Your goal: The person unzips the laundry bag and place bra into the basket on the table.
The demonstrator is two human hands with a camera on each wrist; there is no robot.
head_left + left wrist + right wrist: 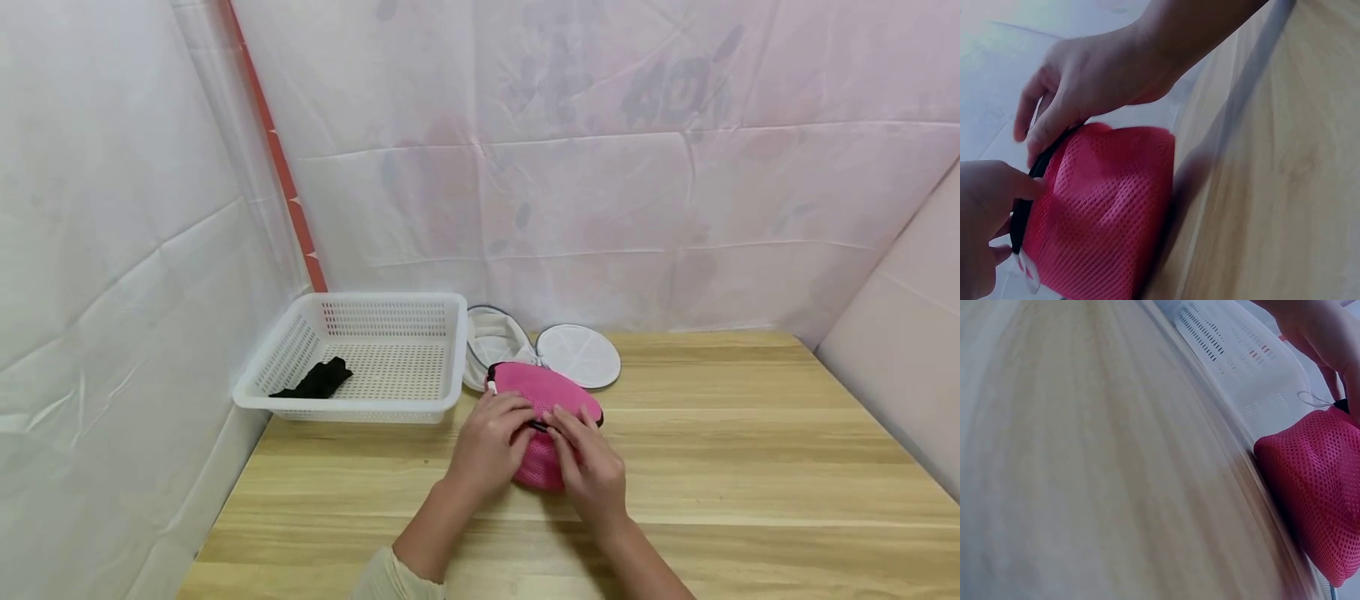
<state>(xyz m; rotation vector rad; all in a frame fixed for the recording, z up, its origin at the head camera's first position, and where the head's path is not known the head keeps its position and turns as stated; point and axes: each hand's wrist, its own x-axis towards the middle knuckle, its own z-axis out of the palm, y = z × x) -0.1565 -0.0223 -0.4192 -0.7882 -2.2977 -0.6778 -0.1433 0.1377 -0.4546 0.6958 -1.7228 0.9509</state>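
A pink mesh laundry bag (542,460) with black zipper trim (1022,219) stands on the table in front of me. My left hand (489,442) pinches the trim on the left side of its front edge, thumb against the mesh. Close beside it, my right hand (596,475) grips the same edge between thumb and fingers. A white loop (1030,275) hangs from the trim near the left hand. In the right wrist view, the bag's mesh side (1313,481) bulges, and the left hand (1329,337) reaches over its top. The inside of the bag is hidden.
A white plastic basket (352,410) stands at the back left with a black cloth item (318,380) in it. Behind the bag lie a white mesh bag (495,333) and its round white panel (579,356). White sheeting (585,200) hangs around the wooden table (750,467).
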